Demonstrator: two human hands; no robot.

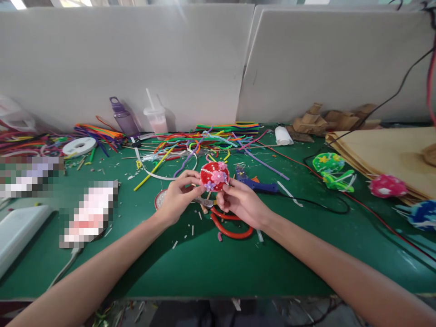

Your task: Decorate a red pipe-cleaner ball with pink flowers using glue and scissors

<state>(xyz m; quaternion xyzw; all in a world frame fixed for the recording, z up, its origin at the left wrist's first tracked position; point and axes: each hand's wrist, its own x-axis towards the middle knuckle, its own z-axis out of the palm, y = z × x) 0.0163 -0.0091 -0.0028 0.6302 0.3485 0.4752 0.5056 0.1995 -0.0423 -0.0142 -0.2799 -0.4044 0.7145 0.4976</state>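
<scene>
Both my hands hold a small red round pipe-cleaner ornament (pixel 213 175) decorated with pink and purple flowers and white beads, raised a little above the green table (pixel 218 268). My left hand (pixel 177 196) pinches its left edge with thumb and fingers. My right hand (pixel 238 200) grips its lower right side. Below my hands lie a curled red pipe cleaner (pixel 230 225), small scissors (pixel 203 202) and a round dish (pixel 159 198).
Many coloured pipe cleaners (pixel 204 138) are strewn behind. A blue glue gun (pixel 256 184) with black cord lies right. Finished ornaments: green (pixel 331 169), pink (pixel 387 185), blue (pixel 424 213). A purple bottle (pixel 123 116), a cup (pixel 156 118), a tape roll (pixel 79 146) and brown paper (pixel 384 152) stand around.
</scene>
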